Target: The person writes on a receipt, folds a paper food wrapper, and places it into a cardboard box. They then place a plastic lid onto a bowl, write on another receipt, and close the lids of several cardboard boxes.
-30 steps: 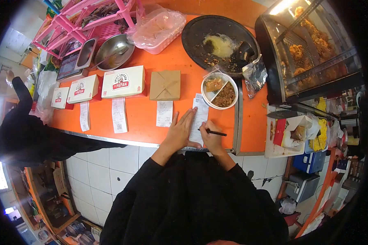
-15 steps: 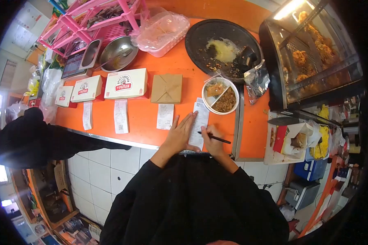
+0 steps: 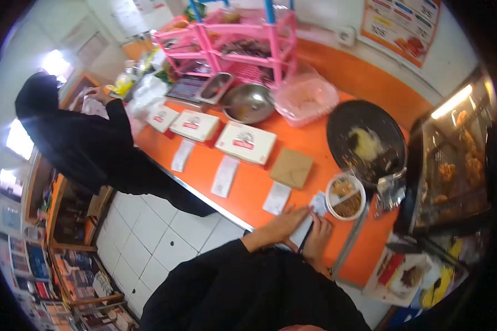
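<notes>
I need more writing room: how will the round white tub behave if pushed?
The tub is probably heavy for its size, as food lies either side of its divider. Being wide, it would likely slide before tipping. It looks uncovered, so jolts might spill some.

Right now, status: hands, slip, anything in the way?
Left hand on slip. Right hand has pen. Slip on counter, partly covered. Tub close beyond hands; co-worker off left.

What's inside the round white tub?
The white tub holds brown food and paler contents, split by a divider; whatever lies beneath them is covered.
</notes>
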Tool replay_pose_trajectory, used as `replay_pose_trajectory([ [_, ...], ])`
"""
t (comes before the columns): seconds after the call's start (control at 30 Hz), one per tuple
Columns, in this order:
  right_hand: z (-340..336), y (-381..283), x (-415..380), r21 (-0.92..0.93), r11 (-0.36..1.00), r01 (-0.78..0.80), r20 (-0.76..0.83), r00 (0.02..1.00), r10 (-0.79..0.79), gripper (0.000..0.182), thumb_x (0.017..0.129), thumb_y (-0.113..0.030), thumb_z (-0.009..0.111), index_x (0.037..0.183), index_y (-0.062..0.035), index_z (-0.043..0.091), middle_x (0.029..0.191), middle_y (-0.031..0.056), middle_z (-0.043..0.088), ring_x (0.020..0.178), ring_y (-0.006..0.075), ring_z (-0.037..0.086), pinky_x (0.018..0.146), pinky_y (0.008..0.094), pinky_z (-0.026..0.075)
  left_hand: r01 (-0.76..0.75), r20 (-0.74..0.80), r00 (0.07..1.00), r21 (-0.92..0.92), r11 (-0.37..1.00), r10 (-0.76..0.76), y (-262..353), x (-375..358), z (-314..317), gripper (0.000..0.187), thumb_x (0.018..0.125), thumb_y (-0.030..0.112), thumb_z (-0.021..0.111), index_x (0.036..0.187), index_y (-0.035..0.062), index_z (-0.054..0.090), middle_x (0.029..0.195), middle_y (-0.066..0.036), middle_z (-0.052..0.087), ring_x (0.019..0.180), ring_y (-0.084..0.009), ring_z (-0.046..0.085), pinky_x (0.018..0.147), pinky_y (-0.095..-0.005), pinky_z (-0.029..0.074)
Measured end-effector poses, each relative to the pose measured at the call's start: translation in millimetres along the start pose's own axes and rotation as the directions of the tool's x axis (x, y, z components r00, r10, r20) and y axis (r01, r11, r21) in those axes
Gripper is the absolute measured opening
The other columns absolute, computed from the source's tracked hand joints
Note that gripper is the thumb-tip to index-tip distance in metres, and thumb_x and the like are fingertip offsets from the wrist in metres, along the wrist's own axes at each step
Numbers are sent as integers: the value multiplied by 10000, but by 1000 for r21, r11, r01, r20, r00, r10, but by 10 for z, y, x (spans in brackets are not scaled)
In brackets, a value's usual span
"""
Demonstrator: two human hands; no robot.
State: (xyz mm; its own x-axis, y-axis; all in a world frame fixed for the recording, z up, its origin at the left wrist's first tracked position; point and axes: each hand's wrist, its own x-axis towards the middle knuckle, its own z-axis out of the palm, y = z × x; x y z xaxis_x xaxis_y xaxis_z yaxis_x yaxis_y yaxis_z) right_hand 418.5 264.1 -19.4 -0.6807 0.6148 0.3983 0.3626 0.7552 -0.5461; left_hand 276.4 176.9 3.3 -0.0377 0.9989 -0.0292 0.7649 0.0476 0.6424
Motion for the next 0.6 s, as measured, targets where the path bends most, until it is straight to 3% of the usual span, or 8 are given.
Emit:
replay_pose_trajectory([
  [0.13, 100, 55, -22, -128, 992, -18, -21, 1000, 16, 452, 815, -65, 526, 1258, -120, 599, 1060, 116, 538, 1022, 332, 506, 847, 458, 423, -80, -18, 997, -48, 996, 79, -33, -47, 18, 1315, 472, 335, 901, 1473, -41, 136, 1518, -236, 223, 1415, -365, 241, 1154, -499, 202],
  [0.23, 82, 16, -16, -177, 984, -26, -13, 1000, 24, 447, 800, -48, 528, 1226, -134, 630, 1039, 103, 550, 996, 322, 516, 837, 448, 427, -158, 56, 986, -5, 987, 158, -71, -115, -225, 1219, 571, 265, 869, 1481, -35, 114, 1538, -227, 182, 1431, -345, 211, 1166, -477, 190],
  [0.27, 85, -2, -20, -197, 980, -36, -8, 999, 35, 439, 796, -43, 531, 1210, -138, 641, 1031, 98, 553, 985, 318, 522, 833, 444, 428, -195, 23, 980, -113, 974, 198, -69, -202, -431, 999, 680, 110, 782, 1466, -29, 180, 1532, -206, 223, 1412, -348, 258, 1169, -467, 208],
  [0.37, 154, 75, -48, -265, 964, -8, -4, 1000, 7, 431, 797, -53, 531, 1210, -110, 638, 1021, 103, 560, 958, 321, 532, 829, 441, 432, -276, 33, 955, -282, 919, 296, -298, -312, -1068, 800, 751, 77, 718, 1434, 22, 306, 1517, -158, 288, 1399, -323, 292, 1151, -440, 247],
  [0.47, 161, -16, -42, -279, 959, -52, -16, 999, 50, 391, 808, -46, 520, 1178, -68, 643, 989, 125, 569, 941, 333, 538, 828, 455, 436, -99, -133, 989, -316, 943, 59, -709, -376, -2142, 447, 856, 180, 646, 1268, 62, 520, 1254, -153, 576, 1134, -332, 566, 945, -410, 453],
  [0.5, 174, -15, -57, -268, 962, -55, -77, 996, 36, 375, 818, -46, 516, 1170, -52, 642, 980, 132, 574, 938, 337, 539, 826, 456, 438, -3, -281, 956, -284, 959, -80, -946, -386, -2439, 376, 866, 202, 629, 1214, 75, 568, 1101, -144, 646, 1007, -315, 626, 860, -393, 493],
  [0.57, 174, -15, -93, -248, 967, -54, -192, 981, 5, 345, 838, -48, 508, 1155, -18, 641, 961, 146, 583, 932, 345, 542, 823, 457, 443, 57, -540, 837, -68, 996, -84, -1817, -367, -3028, 360, 825, 138, 669, 1172, 77, 596, 1031, -134, 661, 950, -278, 643, 818, -379, 500],
  [0.6, 140, -89, -105, -365, 930, -44, -268, 962, -60, 246, 866, -47, 528, 1082, 12, 628, 935, 119, 591, 900, 275, 556, 806, 399, 452, 84, -644, 759, -50, 995, -96, -2248, -348, -3317, 374, 809, 117, 691, 1170, 78, 600, 1017, -128, 664, 912, -273, 653, 796, -380, 505],
])
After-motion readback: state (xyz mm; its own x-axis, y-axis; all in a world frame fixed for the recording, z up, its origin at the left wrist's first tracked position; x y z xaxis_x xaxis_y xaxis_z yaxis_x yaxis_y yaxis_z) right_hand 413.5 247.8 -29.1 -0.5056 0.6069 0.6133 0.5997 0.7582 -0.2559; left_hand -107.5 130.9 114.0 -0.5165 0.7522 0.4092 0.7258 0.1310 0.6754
